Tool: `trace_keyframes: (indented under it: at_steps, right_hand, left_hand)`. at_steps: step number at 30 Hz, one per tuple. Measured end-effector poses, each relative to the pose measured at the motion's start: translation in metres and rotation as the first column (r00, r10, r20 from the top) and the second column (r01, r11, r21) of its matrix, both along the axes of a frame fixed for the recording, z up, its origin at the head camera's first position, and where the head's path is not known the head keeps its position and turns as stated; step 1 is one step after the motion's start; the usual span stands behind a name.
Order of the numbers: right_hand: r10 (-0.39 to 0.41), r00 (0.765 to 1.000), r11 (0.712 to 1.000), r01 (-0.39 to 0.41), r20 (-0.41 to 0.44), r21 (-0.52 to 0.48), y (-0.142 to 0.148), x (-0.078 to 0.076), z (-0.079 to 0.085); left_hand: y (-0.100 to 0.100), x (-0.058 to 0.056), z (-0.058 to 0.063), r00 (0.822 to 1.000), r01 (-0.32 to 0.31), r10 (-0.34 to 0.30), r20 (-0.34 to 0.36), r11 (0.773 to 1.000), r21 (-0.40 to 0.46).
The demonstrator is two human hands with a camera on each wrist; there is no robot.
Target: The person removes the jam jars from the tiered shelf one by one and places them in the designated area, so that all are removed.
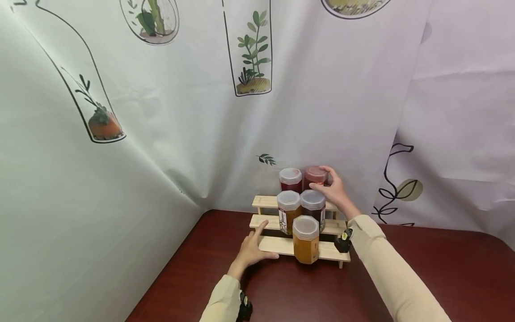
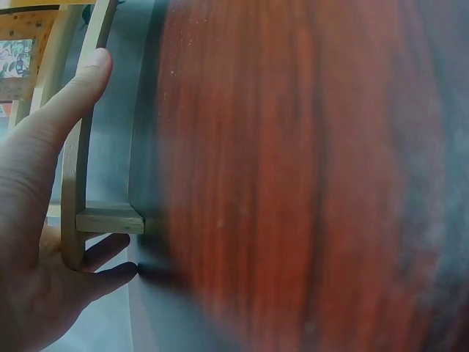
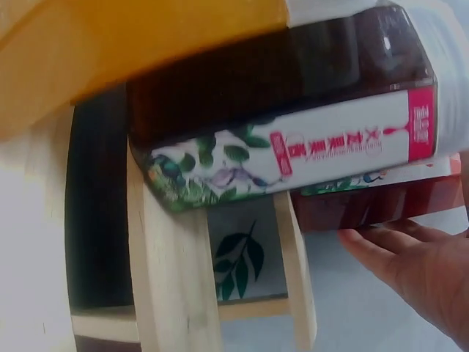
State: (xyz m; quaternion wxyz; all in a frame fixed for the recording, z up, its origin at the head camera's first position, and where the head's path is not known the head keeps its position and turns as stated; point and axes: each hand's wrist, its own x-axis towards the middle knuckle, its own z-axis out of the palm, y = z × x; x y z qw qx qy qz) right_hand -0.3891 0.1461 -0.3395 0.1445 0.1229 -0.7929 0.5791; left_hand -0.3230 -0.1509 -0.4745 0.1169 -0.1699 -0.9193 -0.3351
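At your far left, a pale cloth (image 1: 120, 188) with printed plants slants down to the dark red tabletop (image 1: 193, 250). Your left hand (image 1: 250, 248) comes next, thumb and fingers spread well apart against the left end of the 3-tier wooden rack (image 1: 275, 245). The rack carries 5 lidded jars. At its middle tier stands the labelled amber jar (image 1: 293, 219); behind that, on the top tier, is the pale-lidded red jar (image 1: 290, 182). Further right, at the lowest tier, you have the honey-yellow jar (image 1: 306, 248) in front. The dark jar (image 1: 313, 212) is just beside the amber jar on the middle tier. Behind it, level with the top tier, is the deep red jar (image 1: 315, 176); your right hand (image 1: 335, 191) clasps it, thumb in front, fingers round its far side. I cannot tell whether its base rests on the wood.
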Motion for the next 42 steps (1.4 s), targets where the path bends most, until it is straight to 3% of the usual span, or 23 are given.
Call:
trace_keyframes:
  at_steps: [5, 11, 19, 29, 36, 39, 42]
  right_hand:
    - [-0.053, 0.997, 0.998, 0.054, -0.048, 0.018, 0.015, 0.002, -0.003]
    - [-0.118, 0.989, 0.992, 0.123, -0.091, 0.042, 0.038, 0.012, -0.005]
    - [-0.238, 0.97, 0.968, 0.241, -0.049, 0.066, 0.07, 0.026, -0.008]
    - [-0.424, 0.906, 0.906, 0.424, 0.003, -0.015, 0.106, 0.041, -0.029]
    - [-0.517, 0.855, 0.856, 0.517, 0.046, 0.006, 0.124, 0.054, -0.058]
    - [-0.558, 0.829, 0.83, 0.558, 0.027, 0.03, 0.129, 0.056, -0.068]
    - [-0.57, 0.821, 0.82, 0.57, 0.001, 0.053, 0.133, 0.058, -0.076]
  left_hand:
    - [0.0, -0.002, -0.002, 1.0, 0.002, -0.002, -0.023, 1.0, -0.007]
    - [0.002, -0.002, 0.001, 0.999, -0.015, 0.016, 0.043, 1.0, -0.026]
    - [0.0, -0.002, 0.004, 0.998, -0.029, 0.031, 0.06, 0.999, -0.035]
    - [0.003, -0.002, 0.005, 0.998, -0.041, 0.045, 0.053, 0.997, -0.067]
    - [0.0, -0.002, 0.004, 0.995, -0.059, 0.065, 0.08, 0.995, -0.075]
    - [0.002, -0.003, 0.003, 0.994, -0.061, 0.068, 0.087, 0.995, -0.076]
    - [0.003, -0.003, 0.003, 0.994, -0.057, 0.062, 0.087, 0.996, -0.067]
